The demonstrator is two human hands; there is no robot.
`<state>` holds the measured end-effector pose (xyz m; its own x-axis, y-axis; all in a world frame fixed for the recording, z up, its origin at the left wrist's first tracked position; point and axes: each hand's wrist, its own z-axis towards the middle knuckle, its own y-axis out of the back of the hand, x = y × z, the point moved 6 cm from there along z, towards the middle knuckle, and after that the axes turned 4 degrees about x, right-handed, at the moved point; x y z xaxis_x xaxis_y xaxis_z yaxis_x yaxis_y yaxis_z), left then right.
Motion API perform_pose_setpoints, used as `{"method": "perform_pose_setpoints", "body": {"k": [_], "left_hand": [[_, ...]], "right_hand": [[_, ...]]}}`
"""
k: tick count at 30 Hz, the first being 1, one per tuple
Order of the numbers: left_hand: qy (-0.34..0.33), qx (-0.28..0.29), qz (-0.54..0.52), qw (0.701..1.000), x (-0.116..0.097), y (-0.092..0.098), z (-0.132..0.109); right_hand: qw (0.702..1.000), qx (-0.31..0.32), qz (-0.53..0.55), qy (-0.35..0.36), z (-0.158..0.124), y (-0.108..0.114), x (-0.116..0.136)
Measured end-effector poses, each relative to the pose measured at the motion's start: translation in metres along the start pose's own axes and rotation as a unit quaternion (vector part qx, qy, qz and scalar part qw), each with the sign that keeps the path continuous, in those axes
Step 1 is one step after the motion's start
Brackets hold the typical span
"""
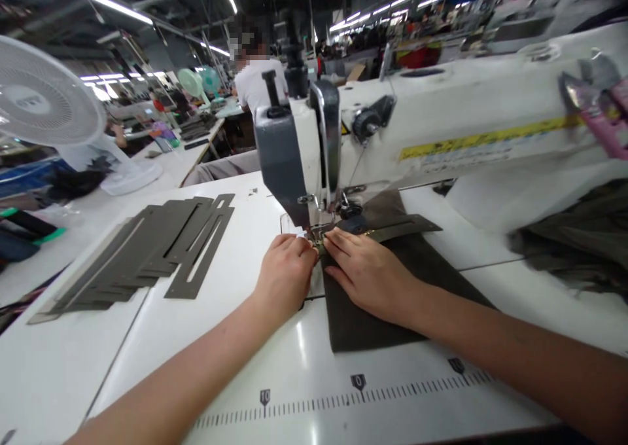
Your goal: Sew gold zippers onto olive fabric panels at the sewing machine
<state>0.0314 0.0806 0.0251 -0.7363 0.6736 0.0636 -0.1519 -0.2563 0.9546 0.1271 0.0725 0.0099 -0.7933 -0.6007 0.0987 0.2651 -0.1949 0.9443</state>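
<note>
My left hand (289,268) is closed, its fingers curled together just left of the sewing machine's needle area (326,226). What they pinch there is hidden. My right hand (370,271) lies flat with fingers stretched out, pressing on a dark olive fabric panel (353,327) beside the presser foot. A narrow strip with a slot (412,226) lies across the panel behind my right hand, with a bit of gold colour along its near edge. The white sewing machine head (294,150) stands over both hands.
A fanned stack of slotted dark pieces (147,252) lies on the left of the white table (235,366). Crumpled dark fabric (583,235) sits at right. Pink-handled scissors (598,111) rest on the machine arm. A white fan (44,98) stands at left; another person (260,82) is beyond.
</note>
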Motion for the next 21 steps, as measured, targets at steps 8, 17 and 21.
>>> {"method": "perform_pose_setpoints", "body": {"k": [8,17,21], "left_hand": [[0.011,-0.016,-0.004,1.0,0.004,-0.003,0.0],[0.003,-0.047,-0.006,0.999,0.007,-0.001,-0.001],[0.0,-0.065,-0.001,0.998,0.007,-0.001,-0.003]], "right_hand": [[1.0,-0.017,-0.004,0.011,0.002,-0.001,0.0],[0.999,-0.023,0.05,-0.005,0.01,0.0,-0.007],[0.993,-0.05,0.102,-0.037,0.013,-0.003,-0.017]]}}
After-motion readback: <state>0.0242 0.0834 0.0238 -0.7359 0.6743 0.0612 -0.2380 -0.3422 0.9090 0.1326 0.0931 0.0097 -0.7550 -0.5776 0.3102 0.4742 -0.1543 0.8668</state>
